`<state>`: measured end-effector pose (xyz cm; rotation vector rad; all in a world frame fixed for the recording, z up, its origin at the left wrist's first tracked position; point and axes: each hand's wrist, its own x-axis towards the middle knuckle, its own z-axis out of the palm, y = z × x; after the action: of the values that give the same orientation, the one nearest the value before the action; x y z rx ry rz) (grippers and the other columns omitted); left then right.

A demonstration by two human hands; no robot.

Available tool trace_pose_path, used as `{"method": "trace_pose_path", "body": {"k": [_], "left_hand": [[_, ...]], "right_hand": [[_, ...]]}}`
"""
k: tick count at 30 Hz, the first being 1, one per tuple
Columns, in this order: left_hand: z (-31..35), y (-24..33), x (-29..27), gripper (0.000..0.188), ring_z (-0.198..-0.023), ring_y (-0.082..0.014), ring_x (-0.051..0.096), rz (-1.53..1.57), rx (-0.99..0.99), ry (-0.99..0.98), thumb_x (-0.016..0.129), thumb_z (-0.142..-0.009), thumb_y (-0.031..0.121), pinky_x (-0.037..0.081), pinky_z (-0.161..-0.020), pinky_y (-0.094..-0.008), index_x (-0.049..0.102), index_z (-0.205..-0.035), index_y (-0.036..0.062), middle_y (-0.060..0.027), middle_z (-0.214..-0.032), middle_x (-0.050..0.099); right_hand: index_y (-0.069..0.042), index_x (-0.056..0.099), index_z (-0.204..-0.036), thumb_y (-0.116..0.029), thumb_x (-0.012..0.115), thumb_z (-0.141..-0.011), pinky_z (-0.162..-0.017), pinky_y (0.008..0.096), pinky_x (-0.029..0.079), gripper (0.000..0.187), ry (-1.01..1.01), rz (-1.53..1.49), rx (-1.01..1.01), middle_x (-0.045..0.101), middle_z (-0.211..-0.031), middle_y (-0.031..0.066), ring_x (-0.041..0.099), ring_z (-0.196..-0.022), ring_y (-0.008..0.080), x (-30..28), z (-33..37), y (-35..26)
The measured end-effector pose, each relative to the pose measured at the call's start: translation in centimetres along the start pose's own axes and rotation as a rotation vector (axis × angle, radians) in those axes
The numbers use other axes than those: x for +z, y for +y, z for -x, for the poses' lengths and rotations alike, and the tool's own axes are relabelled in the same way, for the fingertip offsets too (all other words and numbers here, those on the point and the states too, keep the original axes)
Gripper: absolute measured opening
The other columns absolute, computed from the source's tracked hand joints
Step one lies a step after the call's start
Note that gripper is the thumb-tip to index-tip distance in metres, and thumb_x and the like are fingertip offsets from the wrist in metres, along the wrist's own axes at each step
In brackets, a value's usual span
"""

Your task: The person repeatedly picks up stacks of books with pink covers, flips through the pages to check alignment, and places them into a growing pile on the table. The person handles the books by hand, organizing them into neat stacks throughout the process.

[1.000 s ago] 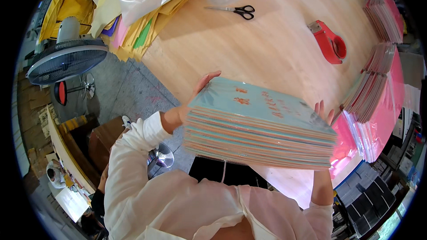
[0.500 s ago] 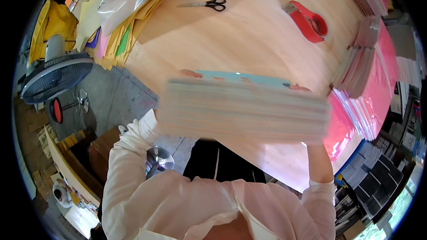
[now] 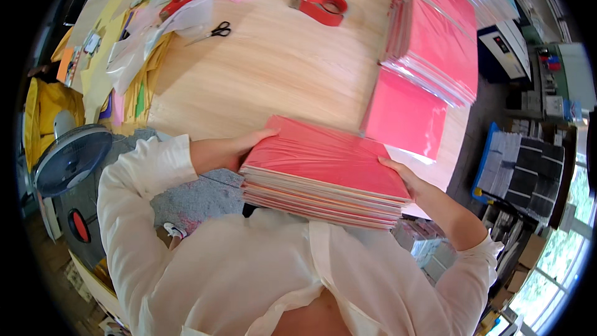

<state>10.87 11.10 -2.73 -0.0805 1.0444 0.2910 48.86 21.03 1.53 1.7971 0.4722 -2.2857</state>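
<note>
A thick stack of plastic-wrapped sheets or booklets point(image 3: 329, 158) with a red top is held level against my front, at the near edge of the table. Its many layered edges face me. My left hand point(image 3: 254, 143) grips the far left corner, thumb on top. On the right side, my right hand point(image 3: 403, 174) clasps the stack with its thumb over the upper edge. The fingers beneath are hidden on both sides. Close to my right hand, a flat red wrapped pack point(image 3: 404, 115) lies on the table, with taller piles of red wrapped packs point(image 3: 435, 37) beyond it.
A red tape dispenser point(image 3: 320, 8) and black-handled scissors point(image 3: 214, 32) lie on the wooden table point(image 3: 267, 68). Yellow envelopes point(image 3: 146, 81) and clear plastic bags point(image 3: 134, 56) crowd its left side. A fan point(image 3: 71, 155) stands on the floor at left.
The stack was raised on edge and blurred; now it lies level against my front with its red face up. The view has shifted, showing more of the red piles on the right.
</note>
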Motion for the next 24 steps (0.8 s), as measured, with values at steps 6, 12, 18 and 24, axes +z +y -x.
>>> {"method": "trace_pose_path", "body": {"k": [6, 12, 18, 24], "left_hand": [[-5.6, -0.1, 4.8, 0.08, -0.12, -0.0293, 0.052, -0.182, -0.271, 0.069, 0.045, -0.086, 0.072, 0.046, -0.092, -0.0497, 0.049, -0.139, 0.0125, -0.0119, -0.14, 0.052], [-4.7, 1.3, 8.3, 0.079, -0.125, -0.03, 0.05, -0.187, -0.264, 0.06, 0.047, -0.086, 0.069, 0.043, -0.097, -0.0499, 0.049, -0.139, 0.0115, -0.0133, -0.144, 0.048], [-6.7, 0.8, 6.5, 0.084, -0.127, -0.0273, 0.049, -0.123, 0.02, 0.005, 0.054, -0.086, 0.067, 0.043, -0.101, -0.0458, 0.046, -0.14, 0.0038, -0.0165, -0.147, 0.044], [-9.1, -2.9, 7.4, 0.065, -0.138, -0.0248, 0.037, -0.063, 0.853, 0.029, 0.041, -0.099, 0.053, 0.027, -0.115, -0.0396, 0.049, -0.137, 0.0007, -0.0148, -0.145, 0.048]], "right_hand": [[-0.005, 0.06, -0.123, -0.055, 0.068, -0.085, -0.092, 0.0407, 0.052, 0.063, -0.01, -0.156, 0.169, 0.064, -0.121, 0.0159, 0.065, -0.103, 0.0254, -7.7, -0.3, 4.6], [-0.007, 0.064, -0.116, -0.058, 0.066, -0.086, -0.084, 0.0395, 0.057, 0.059, -0.127, -0.097, 0.167, 0.068, -0.112, 0.0138, 0.068, -0.094, 0.0226, -13.0, -2.9, 5.1], [-0.005, 0.065, -0.113, -0.057, 0.056, -0.093, -0.08, 0.0357, 0.059, 0.056, -0.19, -0.178, 0.153, 0.07, -0.107, 0.0118, 0.069, -0.087, 0.0206, -13.9, -3.9, 4.9], [-0.004, 0.058, -0.13, -0.063, 0.047, -0.095, -0.096, 0.0391, 0.051, 0.069, -0.262, -0.346, -0.107, 0.055, -0.134, 0.0122, 0.06, -0.113, 0.0192, -14.8, -4.4, 7.2]]}}
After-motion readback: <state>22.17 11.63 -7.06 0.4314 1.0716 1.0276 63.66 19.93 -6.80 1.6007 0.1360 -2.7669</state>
